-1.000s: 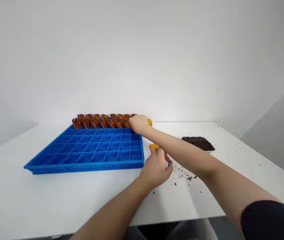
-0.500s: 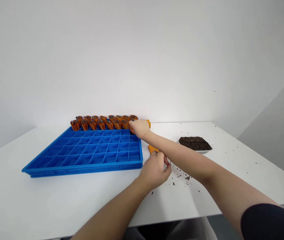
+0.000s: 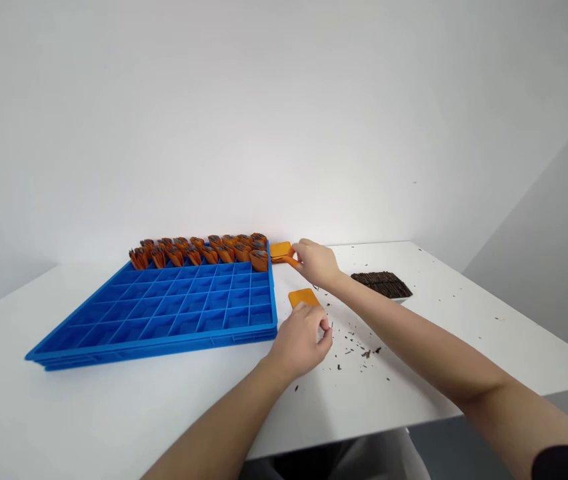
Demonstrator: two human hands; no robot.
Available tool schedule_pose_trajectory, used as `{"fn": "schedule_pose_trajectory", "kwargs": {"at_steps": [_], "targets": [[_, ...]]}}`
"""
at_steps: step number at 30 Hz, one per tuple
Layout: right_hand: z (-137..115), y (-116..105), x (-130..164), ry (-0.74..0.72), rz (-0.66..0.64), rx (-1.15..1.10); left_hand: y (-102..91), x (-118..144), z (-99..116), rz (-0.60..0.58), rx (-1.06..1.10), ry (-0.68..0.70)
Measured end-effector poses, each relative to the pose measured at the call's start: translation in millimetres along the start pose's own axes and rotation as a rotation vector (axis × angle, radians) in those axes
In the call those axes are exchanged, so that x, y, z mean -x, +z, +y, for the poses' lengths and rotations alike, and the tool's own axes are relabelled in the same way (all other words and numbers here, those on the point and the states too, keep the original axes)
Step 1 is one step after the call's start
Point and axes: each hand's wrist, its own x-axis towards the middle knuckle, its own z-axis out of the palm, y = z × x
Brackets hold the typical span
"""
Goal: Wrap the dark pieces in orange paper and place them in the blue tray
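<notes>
My right hand (image 3: 317, 263) pinches a small orange paper packet (image 3: 292, 258) between thumb and fingers. Close beside it, to the left, lies a stack of flat orange packets (image 3: 279, 251). Another orange packet (image 3: 303, 297) lies flat on the table, its near edge covered by the fingers of my left hand (image 3: 300, 341). That hand is closed, thumb and forefinger curled together; anything between them is hidden. To the left stands a blue divided tray (image 3: 164, 348), with upright orange packets (image 3: 224, 253) showing dark upper ends in its back compartments.
A shallow white container holds dark brown strips (image 3: 381, 284) right of my right forearm. Dark crumbs (image 3: 366, 353) are scattered over the white table (image 3: 344, 407). A white wall (image 3: 284, 120) rises behind the table.
My right hand has left the tray's back right corner and moved right, now with an orange packet in its fingers. An upright packet shows in that corner compartment. My left hand has barely moved.
</notes>
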Motion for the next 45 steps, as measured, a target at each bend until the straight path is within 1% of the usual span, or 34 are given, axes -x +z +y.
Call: {"fn": "schedule_pose_trajectory", "kwargs": {"at_steps": [3, 6, 8, 11, 13, 15, 20, 22, 25, 28, 32, 35, 37, 40, 42, 45], "targets": [[16, -4, 33, -0.016, -0.163, -0.002, 0.4, 0, 0, -0.006, 0.000, 0.003], [26, -5, 59, -0.087, -0.306, 0.027, 1.3, 0, 1, -0.022, -0.008, 0.010], [29, -4, 68, -0.140, -0.345, 0.051, 1.6, 0, 2, -0.023, -0.011, 0.026], [31, -2, 74, -0.186, -0.377, 0.060, 0.3, -1, 4, -0.009, 0.000, 0.049], [32, -1, 74, -0.185, -0.410, 0.051, -1.3, 0, 5, -0.008, 0.000, 0.062], [31, 1, 74, -0.170, -0.428, 0.047, -2.4, 1, 7, -0.049, -0.008, 0.112], [26, 5, 77, -0.143, -0.400, 0.089, -0.7, 4, 10, -0.306, -0.086, 0.389], [25, 5, 77, -0.115, -0.393, 0.095, 0.3, 5, 10, -0.356, -0.129, 0.430], [25, 6, 78, -0.088, -0.387, 0.050, -0.3, 6, 11, -0.342, -0.170, 0.427], [25, 8, 78, -0.096, -0.381, 0.029, -3.2, 6, 11, -0.310, -0.178, 0.431], [24, 10, 79, -0.145, -0.362, 0.084, -6.9, 5, 12, -0.259, -0.160, 0.448], [26, 9, 78, -0.191, -0.341, 0.072, -7.9, 5, 11, -0.212, -0.134, 0.447], [30, 5, 77, -0.195, -0.330, 0.025, -8.0, 5, 11, -0.199, -0.123, 0.447], [40, -1, 74, -0.153, -0.275, -0.031, -8.0, 6, 11, -0.199, -0.116, 0.456], [47, -4, 71, -0.114, -0.239, -0.036, -8.1, 6, 12, -0.202, -0.114, 0.459], [55, -2, 71, -0.106, -0.246, 0.004, -8.3, 5, 13, -0.210, -0.115, 0.460]]}}
